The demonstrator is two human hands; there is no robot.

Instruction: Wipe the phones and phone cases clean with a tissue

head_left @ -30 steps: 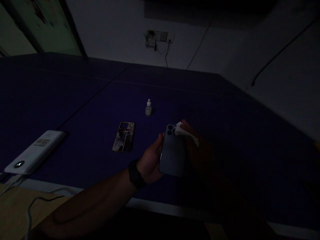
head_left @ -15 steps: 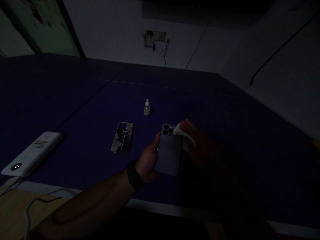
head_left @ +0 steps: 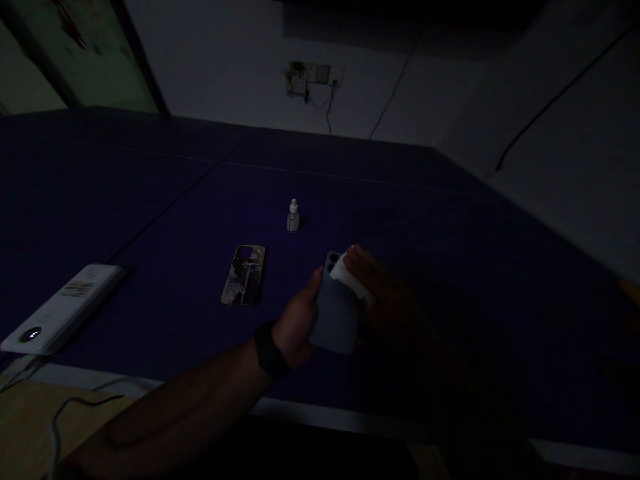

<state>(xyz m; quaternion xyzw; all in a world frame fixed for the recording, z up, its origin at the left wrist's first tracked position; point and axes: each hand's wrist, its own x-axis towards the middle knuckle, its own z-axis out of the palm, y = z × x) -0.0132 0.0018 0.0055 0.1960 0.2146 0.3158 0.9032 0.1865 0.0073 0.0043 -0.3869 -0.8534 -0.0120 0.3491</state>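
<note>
A grey-blue smartphone point(head_left: 334, 320), its back and camera lenses facing up, is gripped along its left edge by my left hand point(head_left: 299, 320). Over the phone's upper right, my right hand point(head_left: 383, 287) presses a folded white cloth or tissue point(head_left: 350, 279) against the back, partly covering the lenses. The fingers of that hand lie along the white piece; their lower part is lost in the dark. To the left, a patterned phone case point(head_left: 244, 275) lies flat on the blue table. Behind the phone a small dropper bottle point(head_left: 293, 217) with a white cap stands upright.
A white power bank point(head_left: 65, 307) with a cable lies at the left edge of the blue table point(head_left: 165, 173). On the far wall are sockets point(head_left: 313, 73) with plugs and hanging wires. The room is dim, and the right side is in deep shadow.
My right hand has slid the white cloth left and slightly down across the phone, so that it now covers part of the camera lenses. My left hand keeps its hold.
</note>
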